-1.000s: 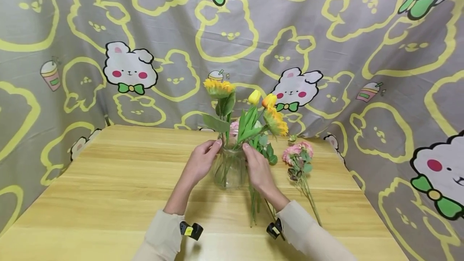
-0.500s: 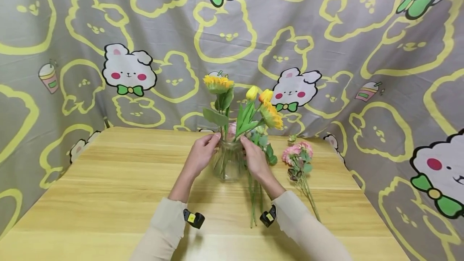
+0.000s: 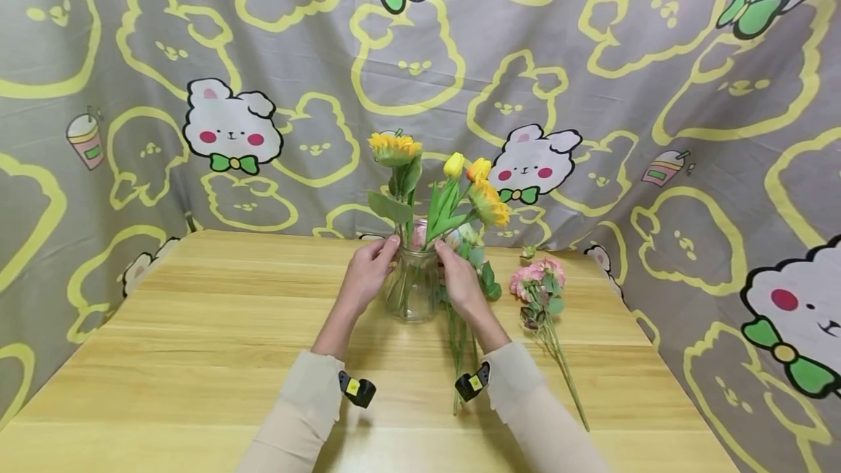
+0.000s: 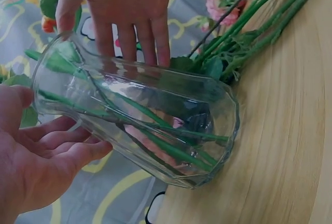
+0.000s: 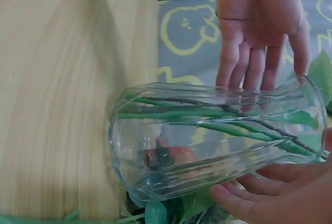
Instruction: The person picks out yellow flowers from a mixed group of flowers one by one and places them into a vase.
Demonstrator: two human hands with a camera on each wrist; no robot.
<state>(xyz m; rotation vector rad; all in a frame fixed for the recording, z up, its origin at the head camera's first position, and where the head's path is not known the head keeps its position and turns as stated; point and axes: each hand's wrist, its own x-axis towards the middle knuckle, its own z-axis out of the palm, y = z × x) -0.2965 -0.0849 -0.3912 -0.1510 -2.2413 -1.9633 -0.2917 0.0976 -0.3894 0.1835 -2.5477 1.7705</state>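
A clear glass vase [image 3: 412,290] stands on the table with several green stems inside it. Out of its mouth rise a sunflower [image 3: 394,150] on the left, yellow and orange tulips [image 3: 454,166], and another sunflower [image 3: 490,203] leaning right. My left hand [image 3: 368,272] holds the vase's left side near the top, thumb at the rim. Opposite it, my right hand [image 3: 462,279] grips the right side the same way. In the left wrist view, the right hand's fingers [image 4: 147,40] lie fairly straight along the glass. Crossing stems [image 5: 207,114] show through the vase.
Pink flowers [image 3: 539,279] on long stems lie on the wooden table [image 3: 217,356] to the right. Beside the vase, partly behind my right hand, lie more leafy stems [image 3: 489,279]. A patterned grey curtain [image 3: 315,42] hangs behind and at both sides.
Both hands and the vase with its flowers have shifted away from me and slightly left. The forearms have drawn closer together. The loose flowers on the right stay about where they were.
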